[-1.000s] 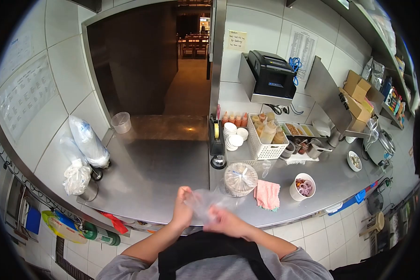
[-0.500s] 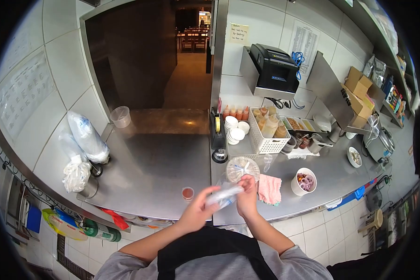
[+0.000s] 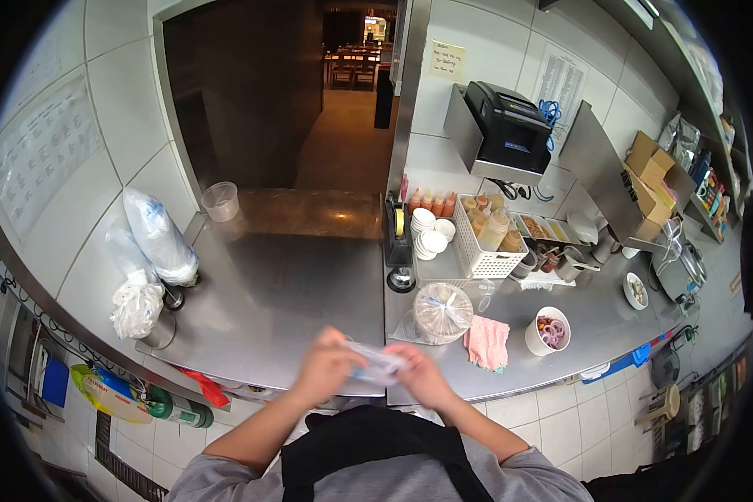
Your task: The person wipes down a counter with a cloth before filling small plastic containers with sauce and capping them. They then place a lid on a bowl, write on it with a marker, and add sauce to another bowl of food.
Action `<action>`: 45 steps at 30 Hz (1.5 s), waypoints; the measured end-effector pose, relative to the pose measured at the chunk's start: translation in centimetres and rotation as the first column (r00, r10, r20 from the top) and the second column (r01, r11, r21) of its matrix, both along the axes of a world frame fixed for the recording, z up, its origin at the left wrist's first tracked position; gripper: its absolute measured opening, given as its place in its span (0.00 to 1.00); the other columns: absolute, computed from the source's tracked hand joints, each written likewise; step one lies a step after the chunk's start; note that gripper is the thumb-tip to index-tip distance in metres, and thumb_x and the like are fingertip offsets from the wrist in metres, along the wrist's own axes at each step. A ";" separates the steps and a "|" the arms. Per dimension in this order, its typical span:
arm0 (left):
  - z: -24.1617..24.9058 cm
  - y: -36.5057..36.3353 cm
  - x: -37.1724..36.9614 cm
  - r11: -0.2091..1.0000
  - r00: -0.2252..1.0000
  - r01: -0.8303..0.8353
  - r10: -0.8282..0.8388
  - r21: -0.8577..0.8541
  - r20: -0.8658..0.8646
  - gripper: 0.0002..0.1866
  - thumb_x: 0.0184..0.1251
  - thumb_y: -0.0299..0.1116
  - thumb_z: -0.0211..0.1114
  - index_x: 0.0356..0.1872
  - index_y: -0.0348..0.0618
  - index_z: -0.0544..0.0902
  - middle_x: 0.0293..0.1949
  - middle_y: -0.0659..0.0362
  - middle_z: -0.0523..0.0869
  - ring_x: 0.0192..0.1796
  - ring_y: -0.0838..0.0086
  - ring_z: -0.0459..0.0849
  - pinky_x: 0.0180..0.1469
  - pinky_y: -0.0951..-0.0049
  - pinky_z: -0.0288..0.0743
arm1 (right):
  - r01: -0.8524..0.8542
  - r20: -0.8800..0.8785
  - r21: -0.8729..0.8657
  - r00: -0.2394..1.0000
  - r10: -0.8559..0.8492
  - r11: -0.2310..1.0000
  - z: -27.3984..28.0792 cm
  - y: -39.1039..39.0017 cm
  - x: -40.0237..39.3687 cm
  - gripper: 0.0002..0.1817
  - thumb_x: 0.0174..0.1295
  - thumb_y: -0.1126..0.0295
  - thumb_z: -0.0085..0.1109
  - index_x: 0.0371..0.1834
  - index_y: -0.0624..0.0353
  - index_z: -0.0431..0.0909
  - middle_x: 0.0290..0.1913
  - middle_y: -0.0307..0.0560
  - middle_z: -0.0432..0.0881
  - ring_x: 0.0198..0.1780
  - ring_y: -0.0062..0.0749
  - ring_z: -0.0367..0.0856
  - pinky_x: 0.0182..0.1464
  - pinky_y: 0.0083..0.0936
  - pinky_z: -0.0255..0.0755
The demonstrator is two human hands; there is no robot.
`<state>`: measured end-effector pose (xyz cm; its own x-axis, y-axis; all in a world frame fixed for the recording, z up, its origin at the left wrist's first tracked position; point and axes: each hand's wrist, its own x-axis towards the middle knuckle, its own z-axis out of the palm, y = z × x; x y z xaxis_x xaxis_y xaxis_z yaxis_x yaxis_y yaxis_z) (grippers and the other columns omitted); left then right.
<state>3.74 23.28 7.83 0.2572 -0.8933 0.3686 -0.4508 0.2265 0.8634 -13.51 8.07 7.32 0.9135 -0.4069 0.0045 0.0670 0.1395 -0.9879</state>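
Near the counter's front edge, my left hand [image 3: 328, 368] grips one end of a clear plastic bag [image 3: 375, 363]. The fingers of my right hand [image 3: 420, 373] are closed on its other end. The bag is stretched between the two hands and slightly blurred. Right of it, a round container wrapped in knotted clear plastic [image 3: 443, 313] sits on the steel counter [image 3: 268, 293]. A pink cloth [image 3: 486, 341] lies beside that container. Farther right stands a white bowl of sliced red onions [image 3: 549, 331].
A white basket of sauce bottles [image 3: 492, 259] and stacked white lids [image 3: 429, 243] stand at the back. Plastic bags in a metal holder [image 3: 157, 328] are at the left, a clear cup [image 3: 220, 202] behind. A black printer [image 3: 510, 125] hangs on the wall.
Both hands have moved left and slightly down, away from the wrapped container, with the bag still between them. The small red cup near my left hand is now hidden. The view has shifted slightly.
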 end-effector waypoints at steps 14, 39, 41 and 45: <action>-4.6 7.3 8.7 0.594 0.802 -0.587 0.330 0.551 0.499 0.05 0.58 0.27 0.58 0.34 0.47 0.81 0.50 0.55 0.79 0.48 0.55 0.84 0.50 0.56 0.77 | -0.196 -0.211 -0.927 0.977 -0.014 0.321 -14.8 -0.6 8.4 0.35 0.55 0.65 0.70 0.67 0.44 0.68 0.69 0.54 0.65 0.67 0.55 0.69 0.63 0.49 0.68; -15.4 -0.9 6.0 0.900 0.977 -0.014 0.105 0.435 -0.185 0.33 0.60 0.19 0.61 0.69 0.44 0.70 0.66 0.51 0.67 0.56 0.66 0.79 0.53 0.73 0.76 | -0.028 -0.044 -0.985 0.995 -0.092 0.172 -10.6 1.3 5.9 0.28 0.56 0.56 0.69 0.61 0.42 0.75 0.75 0.51 0.59 0.70 0.54 0.66 0.64 0.49 0.67; -11.0 -1.1 5.9 0.865 0.902 0.076 0.153 0.497 -0.403 0.33 0.61 0.18 0.59 0.71 0.46 0.69 0.65 0.53 0.68 0.52 0.70 0.81 0.50 0.76 0.77 | -0.095 -0.113 -0.990 0.980 -0.166 0.107 -10.1 1.1 5.5 0.30 0.56 0.53 0.69 0.64 0.39 0.75 0.77 0.50 0.56 0.72 0.52 0.63 0.65 0.53 0.64; -2.1 0.3 6.1 0.966 0.981 0.112 -0.069 0.233 -0.182 0.32 0.63 0.17 0.58 0.71 0.43 0.69 0.62 0.53 0.69 0.38 0.83 0.78 0.44 0.80 0.77 | -0.266 -0.317 -0.909 0.941 -0.118 0.323 -10.0 1.1 5.7 0.26 0.57 0.57 0.68 0.61 0.39 0.78 0.75 0.49 0.58 0.70 0.49 0.65 0.62 0.55 0.67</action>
<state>9.83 23.58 5.74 0.2114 -0.9726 0.0968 -0.2792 0.0348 0.9596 -7.78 9.18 -2.70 0.9686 -0.2348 0.0813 -0.1809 -0.8907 -0.4170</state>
